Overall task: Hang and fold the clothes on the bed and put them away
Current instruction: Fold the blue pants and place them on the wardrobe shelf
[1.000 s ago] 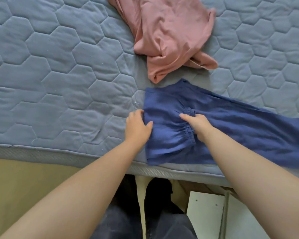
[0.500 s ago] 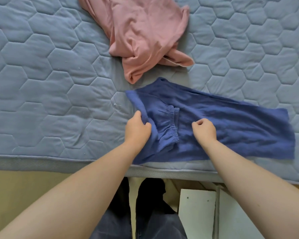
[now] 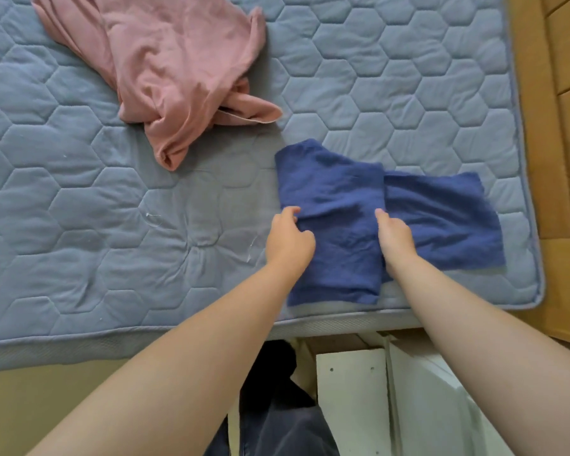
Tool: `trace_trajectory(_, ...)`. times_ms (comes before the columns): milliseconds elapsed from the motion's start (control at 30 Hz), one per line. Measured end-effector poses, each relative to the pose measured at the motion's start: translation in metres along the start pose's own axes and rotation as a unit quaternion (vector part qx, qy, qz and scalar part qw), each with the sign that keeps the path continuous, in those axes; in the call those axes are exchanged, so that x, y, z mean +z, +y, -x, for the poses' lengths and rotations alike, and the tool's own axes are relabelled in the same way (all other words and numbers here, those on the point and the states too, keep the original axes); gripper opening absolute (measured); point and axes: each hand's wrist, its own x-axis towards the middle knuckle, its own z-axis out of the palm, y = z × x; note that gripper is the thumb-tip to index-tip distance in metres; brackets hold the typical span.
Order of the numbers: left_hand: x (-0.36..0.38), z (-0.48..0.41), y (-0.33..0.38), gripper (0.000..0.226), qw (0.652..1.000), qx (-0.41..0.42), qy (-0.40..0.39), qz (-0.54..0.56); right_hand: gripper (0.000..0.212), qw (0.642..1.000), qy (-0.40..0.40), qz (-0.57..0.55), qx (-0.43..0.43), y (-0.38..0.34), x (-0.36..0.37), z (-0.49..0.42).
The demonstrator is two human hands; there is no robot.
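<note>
We've got the dark blue knit garment near the front right corner of the grey-blue hexagon-quilted mattress. One part is folded over the rest, and its near edge sits right at the mattress lip. Our left hand has curled fingers pinching the folded part's left edge, thumb on top. Our right hand lies along the flap's right edge w/ fingers close together. Pressing or pinching, we can't tell.

Risks, as we judge them:
- **Slipping off:** a tug toward us could drag the garment off the bed, down by the white panel.
- **Crooked stack:** the flap isn't square w/ the layer beneath, so another fold on top would prob. lock that in.
- **Springing open:** soft knit may unfold once we let go.

Hard to see:
- What type of garment it is, any waistband or hem, and the layer count under the flap.
- Part of its near edge, covered by our forearms.
- The crumpled pink garment is cut off at the top, so its full extent is unknown.
</note>
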Motion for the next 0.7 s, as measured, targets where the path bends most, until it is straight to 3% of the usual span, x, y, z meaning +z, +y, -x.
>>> trace_trajectory(100, 0.002, -0.014, -0.025, 0.048, 0.999, -0.042, -0.002, -0.024, 0.034, 1.000, -0.014, 0.008, 0.000, 0.004, 0.005, -0.008)
trace_trajectory(233, 0.015, -0.029, -0.029, 0.063, 0.993, -0.068, 0.026, 0.088, 0.028, 0.991, -0.084, 0.088, -0.060, 0.003, 0.005, -0.020)
trace_trajectory(333, 0.020, -0.041, -0.017, 0.058, 0.985, -0.098, 0.059, 0.126, 0.021, 0.982, 0.021, 0.129, -0.135, 0.004, -0.002, -0.028)
trace_trajectory(467, 0.020, -0.060, -0.002, 0.050, 0.988, -0.071, 0.091, 0.101, 0.018, 0.961, 0.171, 0.108, -0.190, 0.010, -0.003, -0.022)
trace_trajectory(533, 0.016, -0.074, 0.006, 0.050, 0.989, -0.054, 0.112, 0.078, 0.020, 0.908, 0.173, 0.114, -0.365, 0.012, 0.005, -0.007)
trace_trajectory(600, 0.010, -0.086, 0.015, 0.054, 0.987, -0.055, 0.130, 0.079, 0.031, 0.791, 0.064, 0.222, -0.566, 0.020, 0.017, 0.012)
trace_trajectory(667, 0.004, -0.100, 0.021, 0.049, 0.986, -0.062, 0.133, 0.083, 0.049, 0.657, -0.059, 0.384, -0.646, 0.029, 0.032, 0.029)
trace_trajectory(700, 0.000, -0.105, 0.025, 0.041, 0.987, -0.060, 0.126, 0.073, 0.059, 0.618, -0.094, 0.444, -0.641, 0.031, 0.039, 0.033)
